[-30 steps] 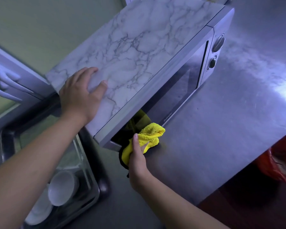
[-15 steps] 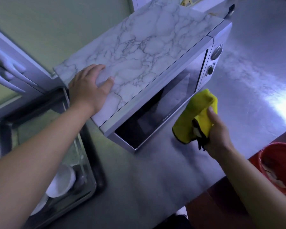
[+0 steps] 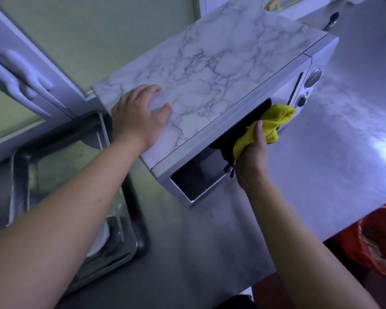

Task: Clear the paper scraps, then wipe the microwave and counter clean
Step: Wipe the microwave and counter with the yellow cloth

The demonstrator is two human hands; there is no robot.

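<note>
No paper scraps show on the counter, so that part looks done; wiping is under way. The right hand grips one yellow cloth pressed against the door of the one microwave, near its two knobs. The left hand lies flat on the marbled top, fingers straight (steadying it, I'd guess). The counter itself probably remains to wipe.
</note>
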